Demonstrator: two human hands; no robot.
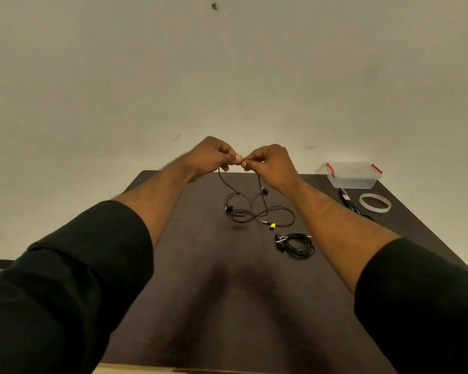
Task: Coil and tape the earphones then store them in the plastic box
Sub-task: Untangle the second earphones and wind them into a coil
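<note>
We pinch thin black earphone cable (254, 211) between both hands, left hand (210, 157) and right hand (268, 163); coiling barely begun; next, wind loops.

Black earphones (250, 209) dangling uncoiled; lidded plastic box (352, 175) far right.

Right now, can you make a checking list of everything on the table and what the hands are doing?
Surface: dark brown table, bare in the near part.
Job's things: loose earphones, partly lifted, yellow plug on the table; coiled earphones lying beside them; plastic box with red clips, far right corner; tape roll near the box.
Clutter: scissors between box and tape.
Grippers: left hand and right hand both pinch the loose earphones' cable, fingertips close together.
Cables: only the earphone wires.
Surroundings: plain pale wall behind the table.
</note>
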